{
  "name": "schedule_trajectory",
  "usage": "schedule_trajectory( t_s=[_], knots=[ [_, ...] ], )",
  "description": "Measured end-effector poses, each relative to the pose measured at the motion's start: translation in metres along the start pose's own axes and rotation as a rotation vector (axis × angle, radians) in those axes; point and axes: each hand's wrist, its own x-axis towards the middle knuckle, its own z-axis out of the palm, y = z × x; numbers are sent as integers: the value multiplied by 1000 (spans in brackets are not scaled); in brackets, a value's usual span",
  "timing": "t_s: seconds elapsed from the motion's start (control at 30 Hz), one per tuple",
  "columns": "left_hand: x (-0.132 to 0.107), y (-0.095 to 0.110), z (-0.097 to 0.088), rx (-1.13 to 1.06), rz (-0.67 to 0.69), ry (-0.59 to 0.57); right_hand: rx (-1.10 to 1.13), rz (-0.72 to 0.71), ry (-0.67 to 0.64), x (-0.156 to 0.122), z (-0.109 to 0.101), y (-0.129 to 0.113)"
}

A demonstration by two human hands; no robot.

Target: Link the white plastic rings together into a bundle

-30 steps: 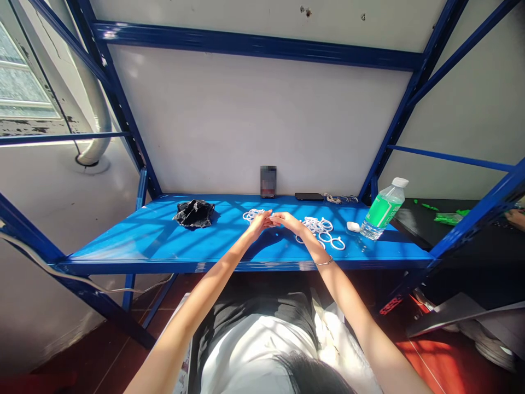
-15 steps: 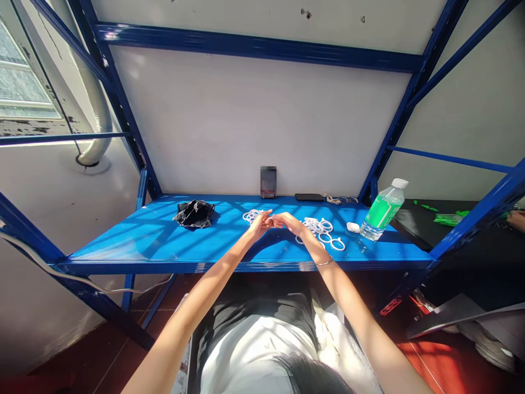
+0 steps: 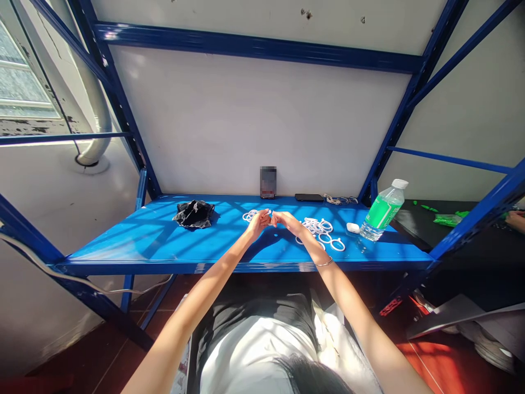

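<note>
Over the middle of the blue shelf table [image 3: 135, 241], my left hand [image 3: 258, 223] and my right hand [image 3: 286, 221] meet, fingertips close together. Both are closed in a pinch; whatever lies between the fingers is too small to make out. Just behind my left hand is a small group of white rings [image 3: 248, 215], partly covered by it. A larger heap of white rings [image 3: 324, 225] lies beside my right hand and wrist, with several rings spread toward the front.
A crumpled black plastic bag [image 3: 194, 214] sits at the left. On the right stand a green-labelled water bottle [image 3: 382, 212] and a small white case [image 3: 353, 227]. Along the back are a dark upright device [image 3: 268, 183], a black phone-like slab [image 3: 309, 197] and a coiled cable [image 3: 340, 200].
My two hands have shifted only slightly, the fingertips turning a little against each other. The rings and the other things on the table stay where they were.
</note>
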Motion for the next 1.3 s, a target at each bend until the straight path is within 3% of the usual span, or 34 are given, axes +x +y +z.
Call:
schedule_trajectory(
  t_s=[0.13, 0.2, 0.3, 0.43, 0.57, 0.7, 0.8, 1.03, 1.3],
  knots=[
    [3, -2, -9, -41, 58, -8, -41, -31, 96, 4, 1, 6],
    [5, -4, -14, 149, 137, 73, -196, 16, 207, 4, 2, 10],
    [8, -7, -24, 508, 265, 202, -602, 124, 394, 0, 1, 15],
    [16, -15, -40, 885, 440, 248, -995, 354, 490, -9, -3, 20],
    [22, -27, -52, 1101, 535, 235, -1077, 532, 520, -10, -14, 25],
    [23, -34, -55, 1149, 538, 238, -980, 637, 527, -7, -28, 32],
    [21, -35, -53, 1141, 535, 214, -927, 600, 526, -6, -36, 42],
    [18, -34, -51, 1135, 491, 158, -788, 335, 539, -8, -45, 66],
    [14, -31, -47, 1117, 513, 170, -898, 305, 522, -9, -37, 54]
  ],
)
